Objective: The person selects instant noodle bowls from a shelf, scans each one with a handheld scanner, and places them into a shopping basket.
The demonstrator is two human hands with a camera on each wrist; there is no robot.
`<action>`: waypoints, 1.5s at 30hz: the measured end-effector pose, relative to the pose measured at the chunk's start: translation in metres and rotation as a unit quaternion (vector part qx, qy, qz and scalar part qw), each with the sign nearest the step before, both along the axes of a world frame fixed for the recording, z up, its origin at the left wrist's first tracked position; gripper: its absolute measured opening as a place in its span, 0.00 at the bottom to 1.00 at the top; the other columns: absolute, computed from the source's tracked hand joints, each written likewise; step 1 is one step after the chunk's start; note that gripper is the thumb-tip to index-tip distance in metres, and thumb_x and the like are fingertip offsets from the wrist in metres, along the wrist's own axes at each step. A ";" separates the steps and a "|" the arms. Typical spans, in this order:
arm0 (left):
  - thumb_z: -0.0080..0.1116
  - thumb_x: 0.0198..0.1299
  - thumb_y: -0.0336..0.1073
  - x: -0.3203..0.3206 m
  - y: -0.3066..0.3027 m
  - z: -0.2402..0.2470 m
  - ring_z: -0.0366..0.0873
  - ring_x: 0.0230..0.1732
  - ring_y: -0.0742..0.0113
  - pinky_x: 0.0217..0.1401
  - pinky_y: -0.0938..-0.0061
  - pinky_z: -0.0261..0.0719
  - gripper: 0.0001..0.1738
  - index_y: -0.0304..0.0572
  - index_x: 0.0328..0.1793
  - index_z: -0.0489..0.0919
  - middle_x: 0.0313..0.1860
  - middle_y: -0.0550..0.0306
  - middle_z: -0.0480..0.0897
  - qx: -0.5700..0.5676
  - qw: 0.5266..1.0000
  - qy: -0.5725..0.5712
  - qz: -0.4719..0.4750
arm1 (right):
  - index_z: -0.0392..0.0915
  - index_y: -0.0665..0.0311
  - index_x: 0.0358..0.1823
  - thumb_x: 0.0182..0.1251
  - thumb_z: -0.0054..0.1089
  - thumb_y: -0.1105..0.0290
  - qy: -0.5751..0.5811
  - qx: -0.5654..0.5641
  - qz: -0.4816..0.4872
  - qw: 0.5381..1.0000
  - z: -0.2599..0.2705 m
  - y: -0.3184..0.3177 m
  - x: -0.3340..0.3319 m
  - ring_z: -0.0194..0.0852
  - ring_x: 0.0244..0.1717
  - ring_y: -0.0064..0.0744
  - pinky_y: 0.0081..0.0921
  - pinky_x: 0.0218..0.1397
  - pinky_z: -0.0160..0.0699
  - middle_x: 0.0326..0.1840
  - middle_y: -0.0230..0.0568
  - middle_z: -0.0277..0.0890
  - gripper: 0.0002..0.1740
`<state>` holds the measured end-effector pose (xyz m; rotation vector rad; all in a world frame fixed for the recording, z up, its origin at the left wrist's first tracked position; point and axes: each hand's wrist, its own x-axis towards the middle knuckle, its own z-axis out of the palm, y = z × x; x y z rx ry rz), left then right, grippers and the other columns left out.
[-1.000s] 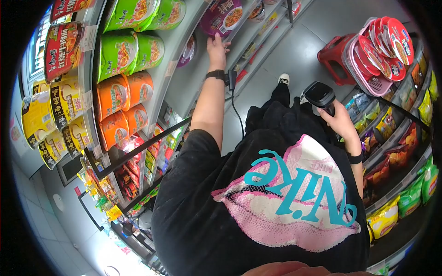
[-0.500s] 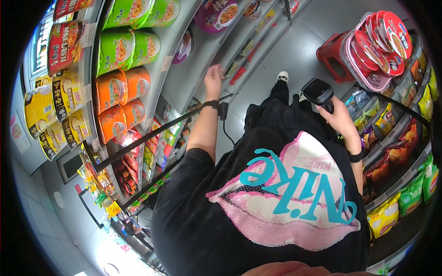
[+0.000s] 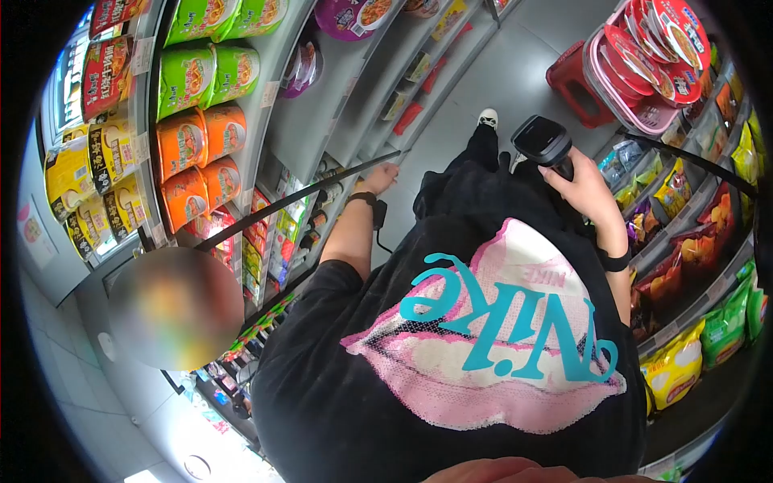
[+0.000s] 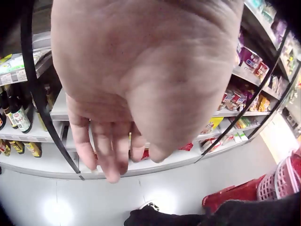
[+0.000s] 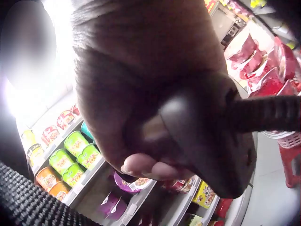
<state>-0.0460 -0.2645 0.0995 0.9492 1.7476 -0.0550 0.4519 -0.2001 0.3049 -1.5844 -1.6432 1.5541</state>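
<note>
My right hand [image 3: 581,189] grips the handle of a black handheld scanner [image 3: 541,140], held out in front of the body; in the right wrist view the fingers [image 5: 150,167] curl round its dark grip [image 5: 188,127]. Beside the shelf, my left hand [image 3: 380,177] is empty, low and near the body. The left wrist view shows that hand [image 4: 141,80] palm side, fingers hanging loosely bent with nothing in them. Purple noodle bowls [image 3: 348,16] sit on the shelf beyond it.
Green cups [image 3: 187,79] and orange cups [image 3: 182,145] line the left shelves. At the right, a pink basket [image 3: 656,121] of red-lidded bowls [image 3: 680,36] stands on a red stool [image 3: 581,87]. Snack bags [image 3: 675,374] fill the right shelves. A black cable hangs near my left wrist.
My left hand has left the purple bowl and drawn back down toward the body. The right hand keeps its grip on the scanner. The view has shifted slightly.
</note>
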 end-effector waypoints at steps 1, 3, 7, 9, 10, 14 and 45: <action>0.54 0.65 0.45 0.006 0.005 0.003 0.82 0.36 0.67 0.42 0.73 0.79 0.20 0.35 0.53 0.79 0.42 0.55 0.83 0.006 1.000 0.015 -0.014 | 0.74 0.71 0.51 0.58 0.65 0.64 -0.002 0.002 0.000 1.000 0.000 -0.002 0.003 0.80 0.45 0.47 0.34 0.53 0.74 0.41 0.56 0.80 0.23; 0.54 0.65 0.44 0.008 0.021 -0.004 0.82 0.37 0.68 0.43 0.73 0.79 0.20 0.35 0.53 0.79 0.41 0.55 0.83 0.011 1.000 0.007 0.002 | 0.74 0.71 0.51 0.58 0.65 0.65 0.009 -0.010 -0.008 1.000 -0.002 -0.001 0.003 0.80 0.44 0.43 0.33 0.53 0.74 0.41 0.55 0.80 0.23; 0.53 0.67 0.46 0.001 0.063 -0.014 0.80 0.39 0.71 0.44 0.73 0.78 0.20 0.39 0.55 0.78 0.42 0.56 0.83 0.038 0.998 -0.016 0.041 | 0.74 0.71 0.52 0.59 0.65 0.65 -0.004 -0.016 -0.022 1.000 -0.002 0.010 -0.005 0.80 0.45 0.39 0.33 0.54 0.73 0.42 0.53 0.81 0.22; 0.51 0.69 0.47 0.002 0.083 -0.009 0.80 0.40 0.72 0.44 0.72 0.78 0.20 0.43 0.58 0.77 0.43 0.58 0.83 0.044 0.993 -0.049 0.095 | 0.74 0.70 0.52 0.60 0.65 0.65 -0.017 0.014 -0.029 0.999 -0.006 0.012 -0.007 0.80 0.39 0.35 0.31 0.48 0.76 0.40 0.50 0.81 0.22; 0.51 0.69 0.47 0.001 0.090 -0.011 0.80 0.40 0.72 0.44 0.72 0.78 0.20 0.43 0.58 0.77 0.43 0.58 0.83 0.045 0.993 -0.051 0.095 | 0.74 0.70 0.52 0.60 0.65 0.65 -0.019 0.016 -0.028 0.999 -0.004 0.012 -0.007 0.80 0.39 0.35 0.31 0.48 0.76 0.40 0.50 0.81 0.22; 0.50 0.70 0.45 0.003 0.118 -0.027 0.81 0.40 0.72 0.41 0.75 0.77 0.18 0.42 0.57 0.77 0.45 0.58 0.83 0.099 0.981 -0.080 0.145 | 0.73 0.69 0.51 0.61 0.65 0.65 -0.014 -0.020 -0.058 0.998 -0.003 0.008 -0.001 0.72 0.23 0.24 0.25 0.27 0.71 0.31 0.41 0.77 0.21; 0.48 0.68 0.44 -0.071 0.194 -0.208 0.76 0.60 0.54 0.63 0.60 0.72 0.19 0.40 0.57 0.77 0.60 0.46 0.78 0.179 0.959 0.218 0.032 | 0.73 0.68 0.46 0.64 0.64 0.65 -0.171 -0.044 -0.117 0.977 -0.035 0.093 -0.068 0.65 0.18 0.18 0.21 0.22 0.65 0.21 0.28 0.70 0.16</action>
